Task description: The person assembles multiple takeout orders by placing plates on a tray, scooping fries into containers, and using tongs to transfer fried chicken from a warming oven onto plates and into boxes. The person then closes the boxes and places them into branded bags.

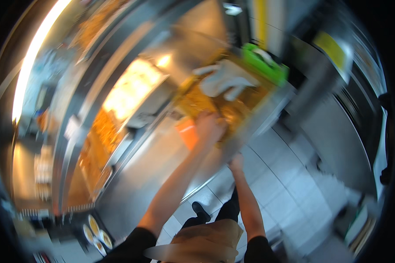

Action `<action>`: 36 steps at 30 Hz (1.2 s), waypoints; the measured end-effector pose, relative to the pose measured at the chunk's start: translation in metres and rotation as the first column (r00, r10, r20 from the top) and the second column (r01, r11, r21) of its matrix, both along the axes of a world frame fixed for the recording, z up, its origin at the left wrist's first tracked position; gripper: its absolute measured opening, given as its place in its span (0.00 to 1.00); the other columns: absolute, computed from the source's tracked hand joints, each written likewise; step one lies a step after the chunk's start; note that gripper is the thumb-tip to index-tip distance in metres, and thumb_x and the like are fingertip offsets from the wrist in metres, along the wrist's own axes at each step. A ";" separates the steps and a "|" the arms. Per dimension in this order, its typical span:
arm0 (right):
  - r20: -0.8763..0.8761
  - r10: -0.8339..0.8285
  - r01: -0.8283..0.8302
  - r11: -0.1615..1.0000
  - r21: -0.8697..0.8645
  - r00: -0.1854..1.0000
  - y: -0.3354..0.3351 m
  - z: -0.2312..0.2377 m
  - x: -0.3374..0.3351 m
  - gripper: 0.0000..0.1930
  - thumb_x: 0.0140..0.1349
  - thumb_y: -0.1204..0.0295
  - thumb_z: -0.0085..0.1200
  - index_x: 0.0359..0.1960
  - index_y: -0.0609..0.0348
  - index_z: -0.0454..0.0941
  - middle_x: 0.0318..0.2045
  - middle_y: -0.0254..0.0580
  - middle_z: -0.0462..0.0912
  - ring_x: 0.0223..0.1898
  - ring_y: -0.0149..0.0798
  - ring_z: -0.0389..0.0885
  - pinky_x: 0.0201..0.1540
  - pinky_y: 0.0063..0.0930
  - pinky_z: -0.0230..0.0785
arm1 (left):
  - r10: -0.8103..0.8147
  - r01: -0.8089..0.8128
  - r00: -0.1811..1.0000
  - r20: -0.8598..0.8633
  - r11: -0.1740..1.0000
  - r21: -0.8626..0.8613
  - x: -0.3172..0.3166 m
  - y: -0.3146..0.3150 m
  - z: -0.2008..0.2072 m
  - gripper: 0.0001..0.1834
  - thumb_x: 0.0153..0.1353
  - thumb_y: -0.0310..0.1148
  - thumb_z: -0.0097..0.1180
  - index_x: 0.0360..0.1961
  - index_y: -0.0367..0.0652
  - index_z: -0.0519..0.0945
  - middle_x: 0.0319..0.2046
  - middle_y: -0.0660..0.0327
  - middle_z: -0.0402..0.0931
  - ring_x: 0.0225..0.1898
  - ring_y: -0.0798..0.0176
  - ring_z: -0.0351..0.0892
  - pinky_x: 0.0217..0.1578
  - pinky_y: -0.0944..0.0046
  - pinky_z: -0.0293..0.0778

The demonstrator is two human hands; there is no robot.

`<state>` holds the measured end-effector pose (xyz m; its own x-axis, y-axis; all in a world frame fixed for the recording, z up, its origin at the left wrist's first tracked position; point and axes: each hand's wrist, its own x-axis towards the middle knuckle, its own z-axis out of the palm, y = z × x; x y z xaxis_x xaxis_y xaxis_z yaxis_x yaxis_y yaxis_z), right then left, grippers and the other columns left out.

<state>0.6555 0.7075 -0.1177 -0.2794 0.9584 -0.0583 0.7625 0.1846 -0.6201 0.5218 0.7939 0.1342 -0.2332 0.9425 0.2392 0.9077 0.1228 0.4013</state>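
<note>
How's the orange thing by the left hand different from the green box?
The orange thing is right beside the left hand, but the green box is farther off. The green box looks bigger in the picture than the orange thing. Both are brightly coloured, blurry, and close to the yellowish tray.

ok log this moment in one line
left hand: at amber rectangular tray, grip unclear; right hand: by steel counter edge; white glove: on tray

Grey tiled floor (289, 179), bright strip light (32, 52)
</note>
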 end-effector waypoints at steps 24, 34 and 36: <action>-0.588 -0.764 0.677 0.582 -0.450 0.266 0.011 -0.108 0.110 0.14 0.65 0.68 0.59 0.44 0.68 0.81 0.39 0.47 0.84 0.37 0.41 0.81 0.44 0.36 0.77 | 0.248 -0.347 -0.237 0.939 0.882 -0.321 -0.262 -0.466 0.162 0.34 0.60 0.40 0.58 0.67 0.56 0.60 0.55 0.47 0.70 0.38 0.60 0.77 0.31 0.66 0.76; -0.092 -0.910 0.914 0.397 0.086 0.404 -0.371 0.107 0.198 0.16 0.63 0.64 0.62 0.40 0.70 0.82 0.37 0.47 0.83 0.37 0.41 0.80 0.40 0.37 0.75 | 0.187 -0.609 0.498 -0.847 0.771 -0.188 -0.714 -0.546 0.093 0.38 0.61 0.48 0.60 0.65 0.41 0.61 0.47 0.45 0.76 0.39 0.41 0.82 0.38 0.45 0.78; -0.133 -0.861 0.871 0.483 0.092 0.492 -0.414 0.173 0.127 0.15 0.63 0.66 0.62 0.39 0.71 0.80 0.37 0.49 0.82 0.38 0.42 0.78 0.40 0.38 0.74 | 0.040 -0.568 0.462 -0.886 0.781 -0.261 -0.756 -0.530 0.081 0.37 0.60 0.47 0.62 0.64 0.41 0.62 0.49 0.46 0.77 0.39 0.41 0.83 0.39 0.45 0.78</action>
